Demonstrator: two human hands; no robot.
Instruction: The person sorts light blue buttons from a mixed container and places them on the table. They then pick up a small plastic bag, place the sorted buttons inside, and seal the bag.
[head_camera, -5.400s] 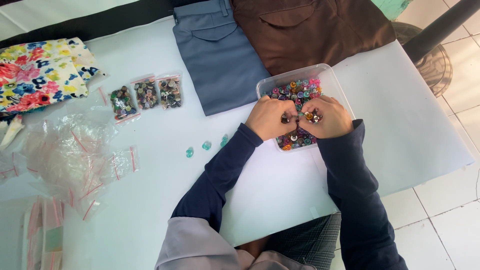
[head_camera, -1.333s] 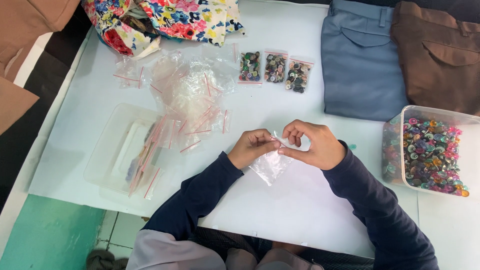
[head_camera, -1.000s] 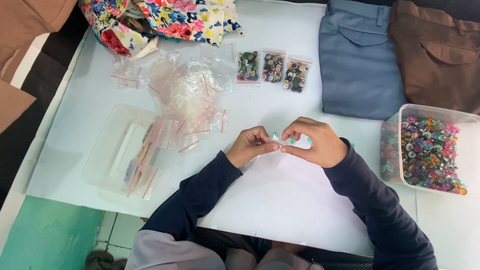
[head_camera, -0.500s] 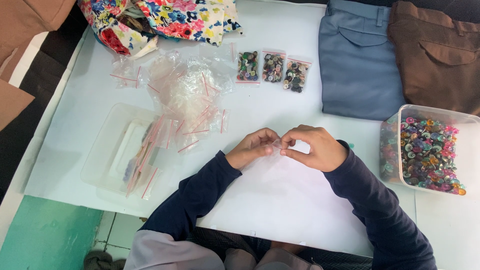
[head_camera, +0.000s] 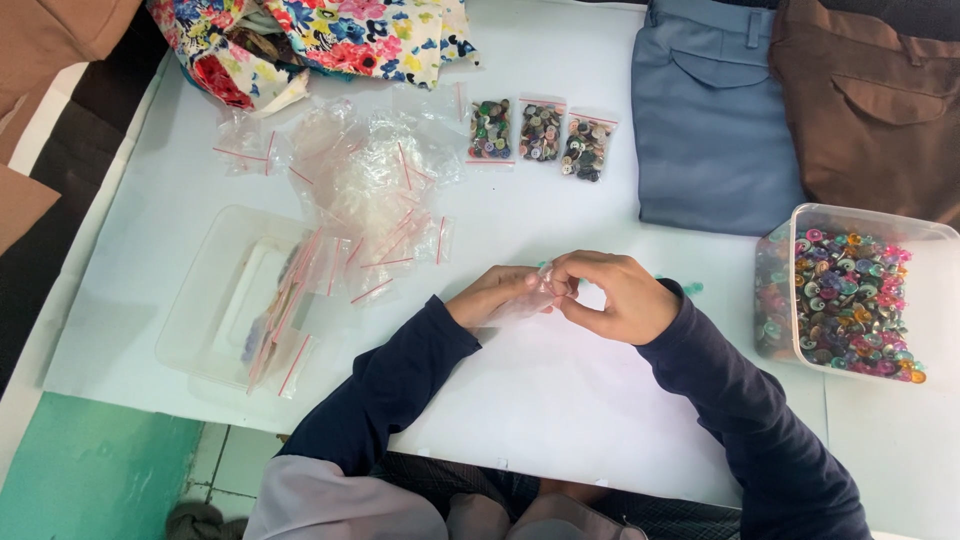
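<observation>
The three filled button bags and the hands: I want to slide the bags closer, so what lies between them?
In the head view, only bare white table lies between the three filled bags and the hands.

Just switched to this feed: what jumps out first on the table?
At the table's middle, the left hand and right hand pinch a small clear bag between them. On the right sits a clear tub of colourful buttons. Up top lie three filled button bags, with a heap of empty clear bags to their left.
</observation>
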